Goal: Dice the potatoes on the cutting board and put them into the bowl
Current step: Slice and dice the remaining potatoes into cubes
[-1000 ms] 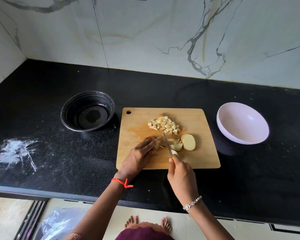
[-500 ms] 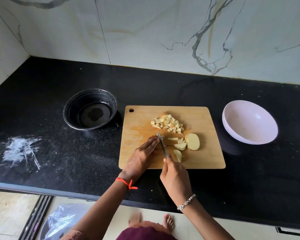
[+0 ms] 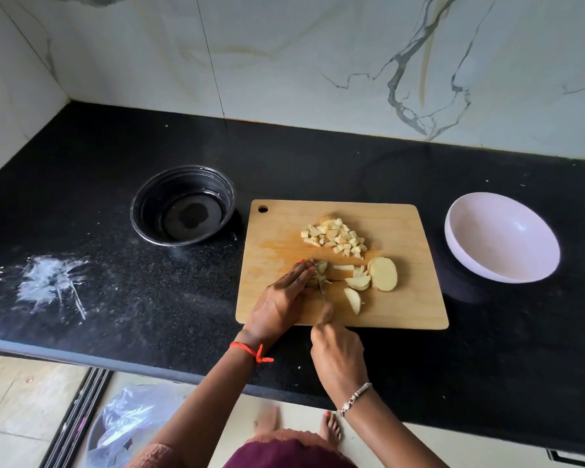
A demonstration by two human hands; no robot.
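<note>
A wooden cutting board (image 3: pixel 412 309) lies on the black counter. A pile of diced potato (image 3: pixel 335 236) sits at its far middle. Potato slices (image 3: pixel 382 273) and wedges (image 3: pixel 353 298) lie right of centre. My left hand (image 3: pixel 281 302) holds down a small potato piece (image 3: pixel 318 273) with its fingertips. My right hand (image 3: pixel 338 352) grips a knife (image 3: pixel 321 288), its blade standing against that piece beside my left fingers. The pale pink bowl (image 3: pixel 500 238) stands right of the board, with nothing in it.
A black bowl (image 3: pixel 183 204) with a little liquid stands left of the board. A white smear (image 3: pixel 48 282) marks the counter at far left. The counter's front edge runs just below my wrists; a plastic bag (image 3: pixel 129 420) lies on the floor.
The knife moved left from the slices to the piece under my left fingers. One wedge now lies apart near the board's front. The camera has shifted slightly.
</note>
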